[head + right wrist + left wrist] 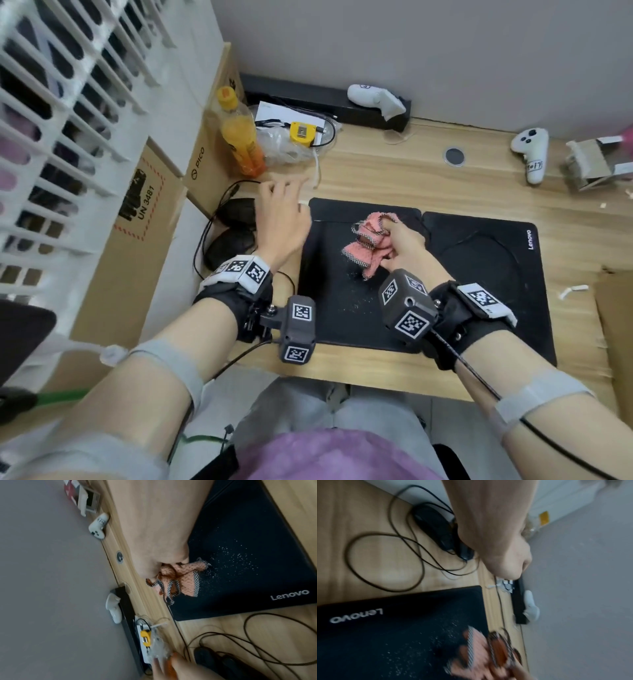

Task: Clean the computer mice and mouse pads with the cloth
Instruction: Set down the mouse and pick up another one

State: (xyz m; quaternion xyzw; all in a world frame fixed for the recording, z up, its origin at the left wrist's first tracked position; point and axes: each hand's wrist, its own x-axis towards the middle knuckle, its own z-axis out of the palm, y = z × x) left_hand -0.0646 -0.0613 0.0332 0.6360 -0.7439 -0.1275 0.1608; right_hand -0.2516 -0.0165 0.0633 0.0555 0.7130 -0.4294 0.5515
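A pink cloth with a checked border is bunched up and gripped in the right hand, whose fingers are curled round it, and it is pressed onto the left mouse pad, a black one speckled with pale crumbs just in front of the cloth. A second black mouse pad, marked Lenovo, is laid just beside it to the right, the two edges touching or nearly so. The left hand is held above the table near the left pad's far corner, its fingers loosely spread and nothing held in them. Two black wired computer mice are seen left of the pads, close together, with their cables looped on the table. An orange drink bottle is stood farther back, near a white game controller.
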